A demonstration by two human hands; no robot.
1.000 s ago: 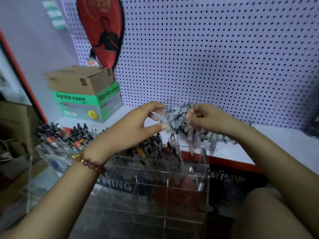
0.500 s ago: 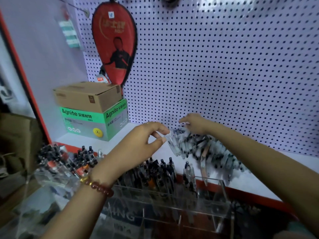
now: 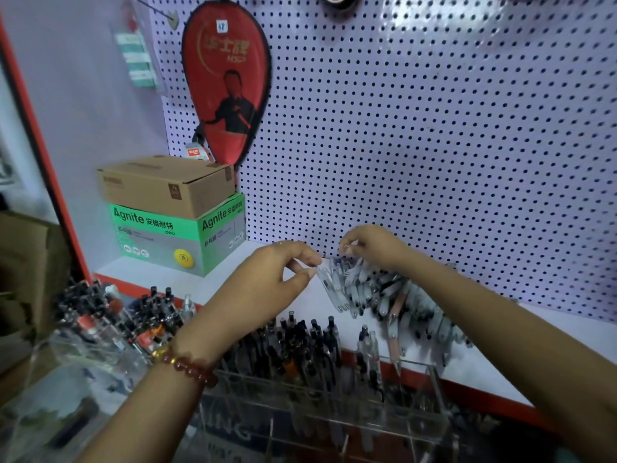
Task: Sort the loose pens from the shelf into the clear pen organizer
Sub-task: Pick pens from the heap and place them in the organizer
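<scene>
The left hand (image 3: pixel 273 279) pinches the top end of a clear pen (image 3: pixel 329 287) between thumb and forefinger, with only a narrow gap between them. The right hand (image 3: pixel 375 248) is just beside it, fingers curled down and gripping the upper ends of the pile of pens (image 3: pixel 400 302). That pile lies fanned out on the white shelf (image 3: pixel 233 279). A second ago the left thumb and forefinger stood wider apart; both hands were already at the pile, and they have barely shifted in the last half second.

A bead bracelet (image 3: pixel 187 364) circles the left wrist. Below the hands, in front of the shelf's red edge, stands the clear organizer (image 3: pixel 434 379), its back compartments already packed with upright pens. At the shelf's left end a brown box (image 3: pixel 160 185) sits on a green box (image 3: pixel 160 238). Behind is a white pegboard (image 3: pixel 434 128) with a red paddle case (image 3: pixel 227 81) hanging on it.
</scene>
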